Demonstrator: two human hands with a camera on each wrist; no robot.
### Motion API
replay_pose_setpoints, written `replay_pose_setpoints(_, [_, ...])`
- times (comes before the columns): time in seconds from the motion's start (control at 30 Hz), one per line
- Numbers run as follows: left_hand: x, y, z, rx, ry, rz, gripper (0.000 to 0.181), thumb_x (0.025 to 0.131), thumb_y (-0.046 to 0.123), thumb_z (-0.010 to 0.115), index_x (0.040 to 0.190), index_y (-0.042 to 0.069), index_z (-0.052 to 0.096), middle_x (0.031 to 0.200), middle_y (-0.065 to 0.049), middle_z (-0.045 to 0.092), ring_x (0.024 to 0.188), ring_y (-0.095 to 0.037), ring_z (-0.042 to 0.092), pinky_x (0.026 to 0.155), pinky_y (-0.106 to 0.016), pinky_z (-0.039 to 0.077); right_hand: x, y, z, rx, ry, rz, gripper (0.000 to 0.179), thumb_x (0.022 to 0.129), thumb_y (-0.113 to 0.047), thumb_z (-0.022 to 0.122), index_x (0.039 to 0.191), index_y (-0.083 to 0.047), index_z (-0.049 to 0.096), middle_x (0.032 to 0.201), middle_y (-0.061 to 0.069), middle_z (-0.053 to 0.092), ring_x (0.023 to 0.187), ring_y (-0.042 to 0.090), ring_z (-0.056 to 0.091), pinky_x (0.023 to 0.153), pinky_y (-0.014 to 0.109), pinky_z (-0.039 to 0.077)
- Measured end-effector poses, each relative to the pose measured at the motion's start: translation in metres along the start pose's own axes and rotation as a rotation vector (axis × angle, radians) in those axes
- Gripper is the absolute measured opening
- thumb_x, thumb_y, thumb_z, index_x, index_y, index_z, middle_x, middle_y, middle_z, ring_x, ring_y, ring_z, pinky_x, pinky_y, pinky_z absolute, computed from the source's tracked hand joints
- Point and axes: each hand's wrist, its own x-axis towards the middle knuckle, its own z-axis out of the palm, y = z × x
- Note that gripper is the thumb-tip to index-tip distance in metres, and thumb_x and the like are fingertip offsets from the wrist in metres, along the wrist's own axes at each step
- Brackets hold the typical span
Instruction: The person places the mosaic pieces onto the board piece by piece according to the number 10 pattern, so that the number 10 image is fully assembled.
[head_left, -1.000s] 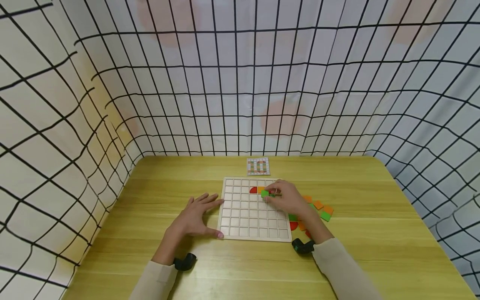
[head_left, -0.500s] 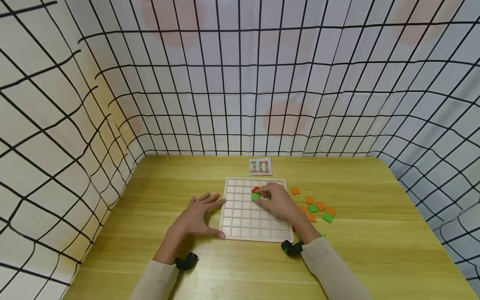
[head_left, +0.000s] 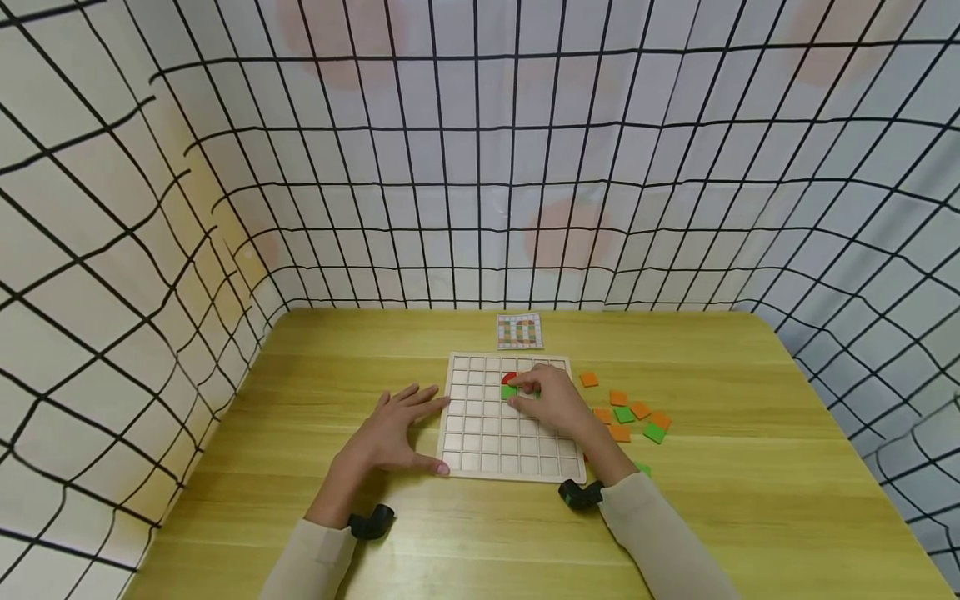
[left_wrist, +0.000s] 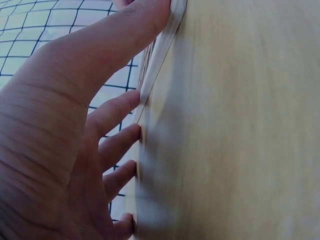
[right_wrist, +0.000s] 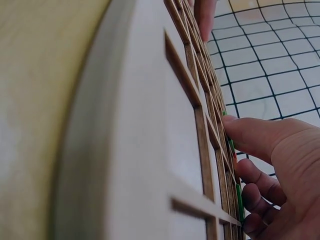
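Note:
A pale wooden board (head_left: 480, 454) divided into square cells lies on the table. My left hand (head_left: 386, 437) is spread at its left side; the thumb and index fingertip touch the board's edge, and the other fingertips rest on the table in the left wrist view. My right hand (head_left: 558, 400) is over the upper part of the board, with thumb and index finger pinching a green square tile (head_left: 509, 392) at a cell. Just above that tile sits a red rounded tile (head_left: 509, 378). In the right wrist view another green tile (right_wrist: 239, 201) stands beside the curled fingers. The hand hides several cells.
Several loose orange tiles (head_left: 618, 433) and green tiles (head_left: 655, 433) lie on the table right of the board. A small printed pattern card (head_left: 519, 332) lies beyond the board's far edge. A white sheet with black grid lines (head_left: 420, 183) encloses the table's back and sides.
My right hand has moved left across the board with the green tile, bringing it below the red tile, and has stayed there over the last half second. The left hand has kept its place.

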Motion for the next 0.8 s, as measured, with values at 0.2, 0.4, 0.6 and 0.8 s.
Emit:
replay_pose_setpoints(0.2, [0.001,0.000,-0.001,0.003,-0.003,-0.002,0.112,0.063,0.079,0.082,0.157,0.032,0.044,0.168,-0.003,0.034,0.158,-0.038,0.022,0.123,-0.072,0.009,0.000,0.001,-0.001,0.033,0.007,0.003,0.028,0.090,-0.026,0.081,0.115,-0.014,0.080,0.088,-0.003,0.062,0.082,0.017,0.053,0.073,0.032,0.047])
replay_pose_setpoints(0.4, [0.001,0.000,0.000,-0.004,-0.005,-0.002,0.113,0.062,0.079,0.083,0.157,0.032,0.044,0.168,-0.002,0.034,0.158,-0.037,0.023,0.123,-0.072,0.009,-0.005,0.007,-0.007,0.068,0.031,0.006,0.029,0.091,-0.028,0.081,0.118,-0.017,0.078,0.094,-0.002,0.065,0.088,0.019,0.055,0.078,0.034,0.048])
replay_pose_setpoints(0.6, [0.001,-0.002,0.002,-0.001,-0.003,-0.001,0.114,0.061,0.079,0.083,0.157,0.034,0.044,0.168,0.000,0.034,0.158,-0.036,0.023,0.123,-0.072,0.010,-0.013,0.018,-0.018,0.048,0.075,0.007,0.030,0.091,-0.030,0.081,0.119,-0.018,0.078,0.100,-0.002,0.068,0.091,0.017,0.058,0.081,0.035,0.051])
replay_pose_setpoints(0.8, [0.000,-0.002,0.001,-0.008,-0.001,-0.003,0.113,0.061,0.079,0.083,0.157,0.034,0.044,0.168,0.000,0.034,0.159,-0.035,0.022,0.124,-0.072,0.008,-0.026,0.031,-0.035,0.040,0.139,0.013,0.027,0.089,-0.023,0.083,0.113,-0.012,0.080,0.087,0.001,0.062,0.080,0.019,0.052,0.069,0.030,0.045])
